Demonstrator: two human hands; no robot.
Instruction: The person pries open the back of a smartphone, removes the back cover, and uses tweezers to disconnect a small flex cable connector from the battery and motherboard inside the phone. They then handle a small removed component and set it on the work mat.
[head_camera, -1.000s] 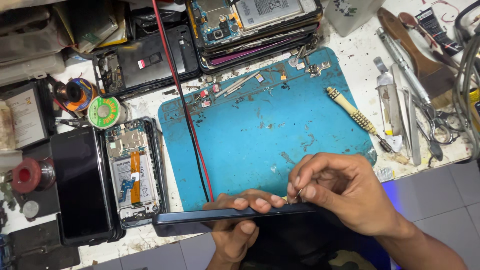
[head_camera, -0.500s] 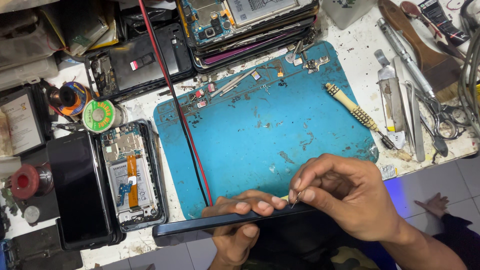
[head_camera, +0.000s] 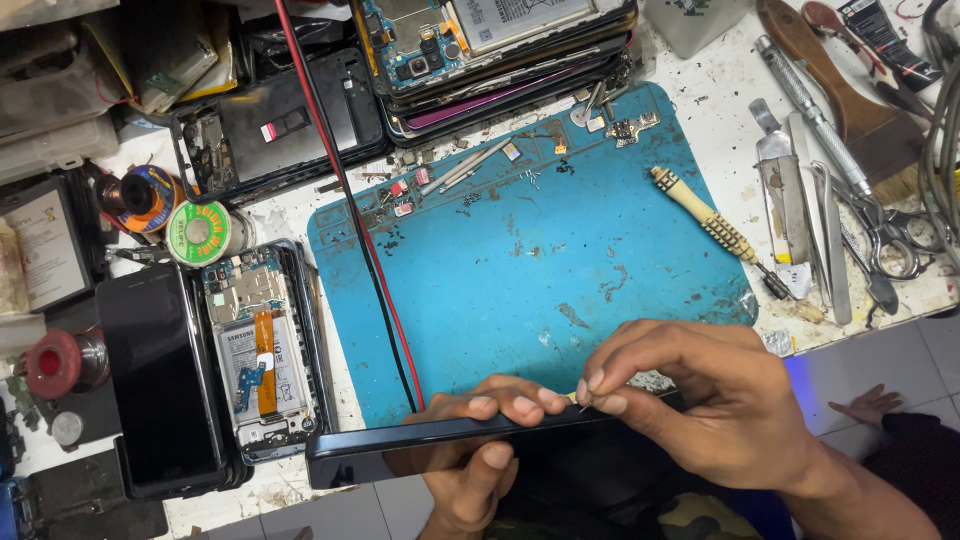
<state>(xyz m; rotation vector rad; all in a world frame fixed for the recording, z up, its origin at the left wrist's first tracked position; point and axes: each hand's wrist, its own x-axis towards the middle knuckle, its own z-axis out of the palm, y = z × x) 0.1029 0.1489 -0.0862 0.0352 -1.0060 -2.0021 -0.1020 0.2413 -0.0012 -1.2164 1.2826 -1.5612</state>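
Opened phone (head_camera: 262, 360) at left on the surface (head_camera: 720, 130). Left hand (head_camera: 480, 460) gripping dark phone (head_camera: 450, 438) edge-up over mat (head_camera: 540, 270), unmoved since before. Right hand (head_camera: 700, 400), fingers (head_camera: 600, 392) still pinching a tiny part at the phone's top edge; seating ongoing.

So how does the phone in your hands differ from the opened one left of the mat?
The held phone is closed, dark and turned edge-on, gripped by the left hand while the right hand pinches something tiny at its edge. The opened phone lies flat, back off, with board, battery and orange flex showing. Both are slim dark-framed handsets.
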